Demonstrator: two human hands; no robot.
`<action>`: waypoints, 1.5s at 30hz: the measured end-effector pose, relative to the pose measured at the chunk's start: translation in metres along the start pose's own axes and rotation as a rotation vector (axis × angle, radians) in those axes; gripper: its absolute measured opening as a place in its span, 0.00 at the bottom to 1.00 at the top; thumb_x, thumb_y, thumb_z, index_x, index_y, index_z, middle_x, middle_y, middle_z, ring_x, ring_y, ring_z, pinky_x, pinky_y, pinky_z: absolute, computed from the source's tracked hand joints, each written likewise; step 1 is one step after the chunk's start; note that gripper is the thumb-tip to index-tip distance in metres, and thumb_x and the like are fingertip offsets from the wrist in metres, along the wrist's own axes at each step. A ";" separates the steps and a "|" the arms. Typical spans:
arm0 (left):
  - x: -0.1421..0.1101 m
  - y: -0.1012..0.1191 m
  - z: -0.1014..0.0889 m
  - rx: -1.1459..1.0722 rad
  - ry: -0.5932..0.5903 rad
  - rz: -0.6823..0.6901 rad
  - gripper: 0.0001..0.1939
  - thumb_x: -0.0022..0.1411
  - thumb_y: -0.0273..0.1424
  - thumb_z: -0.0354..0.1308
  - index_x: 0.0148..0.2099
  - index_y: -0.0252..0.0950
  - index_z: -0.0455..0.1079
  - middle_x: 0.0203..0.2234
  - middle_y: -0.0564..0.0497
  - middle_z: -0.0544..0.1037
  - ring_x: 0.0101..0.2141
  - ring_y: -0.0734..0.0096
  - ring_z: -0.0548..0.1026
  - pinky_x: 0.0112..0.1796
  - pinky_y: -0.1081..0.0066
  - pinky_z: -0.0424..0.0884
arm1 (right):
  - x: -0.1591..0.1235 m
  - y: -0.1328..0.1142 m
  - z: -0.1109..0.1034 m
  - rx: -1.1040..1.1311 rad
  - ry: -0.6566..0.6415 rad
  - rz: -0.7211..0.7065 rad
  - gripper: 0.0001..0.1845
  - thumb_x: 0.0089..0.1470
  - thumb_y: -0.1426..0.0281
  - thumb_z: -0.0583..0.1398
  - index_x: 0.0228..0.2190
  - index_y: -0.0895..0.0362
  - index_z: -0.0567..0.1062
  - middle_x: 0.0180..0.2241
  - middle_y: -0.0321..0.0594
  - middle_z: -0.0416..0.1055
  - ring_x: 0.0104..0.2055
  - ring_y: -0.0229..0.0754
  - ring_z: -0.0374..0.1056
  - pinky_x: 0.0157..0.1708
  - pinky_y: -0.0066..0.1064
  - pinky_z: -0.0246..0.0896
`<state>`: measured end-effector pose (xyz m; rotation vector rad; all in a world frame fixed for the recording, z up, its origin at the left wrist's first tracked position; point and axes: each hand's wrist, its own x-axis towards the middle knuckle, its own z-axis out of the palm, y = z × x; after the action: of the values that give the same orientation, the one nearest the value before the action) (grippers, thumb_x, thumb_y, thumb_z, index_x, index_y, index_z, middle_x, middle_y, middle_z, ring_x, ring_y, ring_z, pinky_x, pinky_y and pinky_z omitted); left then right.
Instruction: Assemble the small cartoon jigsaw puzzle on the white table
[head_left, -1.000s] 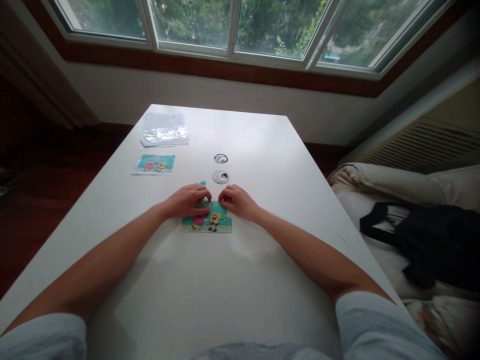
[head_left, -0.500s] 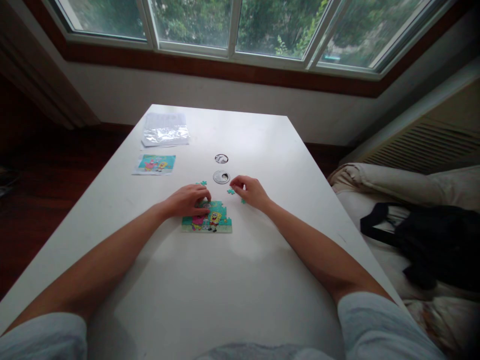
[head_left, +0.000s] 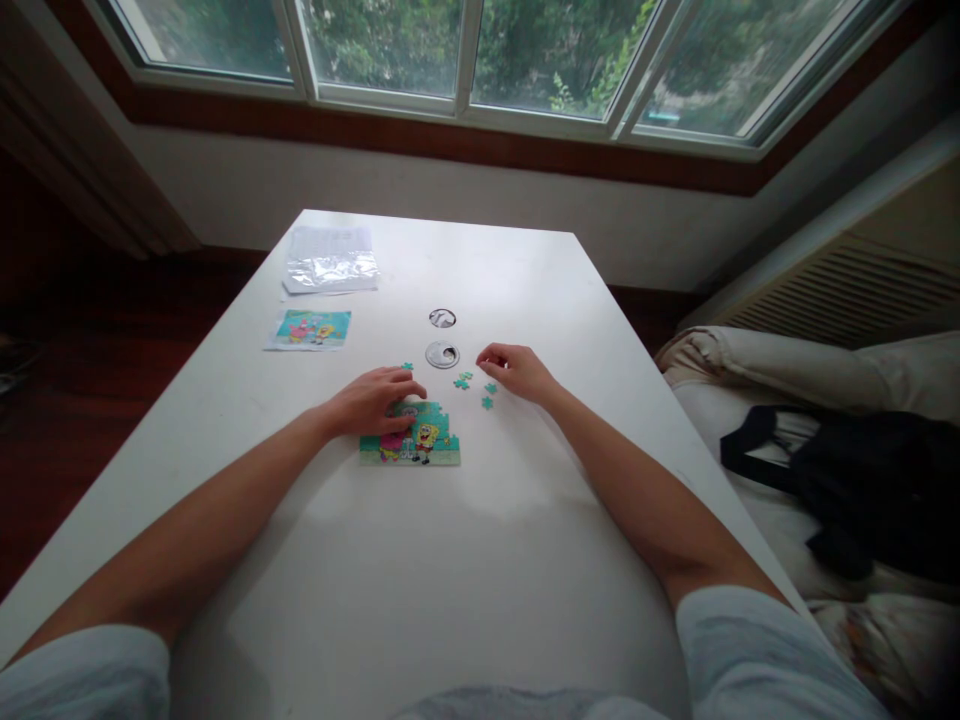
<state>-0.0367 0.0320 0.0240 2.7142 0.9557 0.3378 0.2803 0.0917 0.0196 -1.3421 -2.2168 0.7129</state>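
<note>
A partly assembled jigsaw puzzle [head_left: 426, 440] with a yellow and a pink cartoon figure lies flat on the white table [head_left: 450, 570]. My left hand [head_left: 375, 400] rests over its upper left part, thumb on the picture and fingers apart, covering some of it. Several loose teal puzzle pieces [head_left: 487, 403] are scattered to the upper right of the puzzle. Just beyond them is my right hand [head_left: 519, 370], its fingertips pressed together; whether a piece is between them is hidden. Another loose piece [head_left: 407, 366] lies behind my left hand.
Two round, silvery-grey discs [head_left: 442, 354] lie beyond the puzzle. On the left are a small reference picture [head_left: 313, 328] and a clear plastic bag with paper [head_left: 331, 260]. A sofa with dark clothing [head_left: 877, 490] stands right of the table, below a window.
My right hand has moved from the puzzle's top edge up and right, past the loose pieces, uncovering them. The puzzle has shifted slightly left under my left hand, whose fingers have spread a little.
</note>
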 end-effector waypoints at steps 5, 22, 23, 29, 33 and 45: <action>0.002 0.005 -0.001 0.035 -0.027 0.050 0.21 0.68 0.41 0.58 0.60 0.43 0.72 0.39 0.47 0.74 0.41 0.62 0.73 0.47 0.64 0.67 | 0.001 0.014 -0.013 -0.074 -0.139 0.008 0.09 0.57 0.68 0.60 0.35 0.56 0.81 0.26 0.33 0.72 0.28 0.35 0.63 0.31 0.26 0.53; 0.003 -0.001 0.005 0.017 -0.020 0.052 0.21 0.67 0.45 0.60 0.59 0.47 0.75 0.40 0.47 0.74 0.42 0.62 0.73 0.48 0.64 0.67 | -0.001 0.010 -0.005 -0.162 -0.204 -0.050 0.01 0.55 0.73 0.63 0.32 0.57 0.78 0.28 0.34 0.70 0.29 0.34 0.62 0.30 0.25 0.49; 0.003 -0.001 0.004 0.016 -0.023 0.049 0.21 0.67 0.45 0.60 0.59 0.47 0.75 0.40 0.47 0.74 0.42 0.62 0.73 0.48 0.64 0.67 | -0.002 0.008 -0.002 -0.150 -0.183 -0.068 0.02 0.56 0.73 0.63 0.33 0.57 0.78 0.28 0.34 0.70 0.29 0.33 0.62 0.31 0.25 0.50; 0.001 -0.004 0.001 0.009 -0.031 0.022 0.21 0.66 0.45 0.61 0.58 0.46 0.75 0.39 0.48 0.74 0.42 0.61 0.73 0.49 0.64 0.67 | -0.005 -0.001 0.006 -0.162 -0.134 -0.193 0.04 0.58 0.72 0.62 0.36 0.57 0.80 0.33 0.37 0.71 0.31 0.34 0.63 0.33 0.25 0.52; 0.000 -0.006 0.000 -0.001 -0.014 0.012 0.19 0.64 0.40 0.62 0.57 0.45 0.76 0.41 0.47 0.75 0.44 0.60 0.72 0.51 0.63 0.67 | -0.006 0.000 0.001 -0.233 -0.126 -0.149 0.06 0.56 0.68 0.67 0.36 0.56 0.79 0.32 0.37 0.70 0.31 0.35 0.62 0.33 0.26 0.50; 0.000 -0.008 0.001 -0.013 -0.002 0.017 0.19 0.62 0.37 0.62 0.56 0.45 0.76 0.40 0.48 0.74 0.43 0.61 0.72 0.49 0.64 0.68 | -0.003 0.005 0.003 -0.228 -0.151 -0.175 0.03 0.59 0.72 0.62 0.36 0.56 0.78 0.34 0.37 0.71 0.32 0.34 0.63 0.34 0.25 0.50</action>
<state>-0.0414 0.0380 0.0203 2.7121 0.9269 0.3425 0.2834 0.0908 0.0140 -1.2101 -2.5640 0.5256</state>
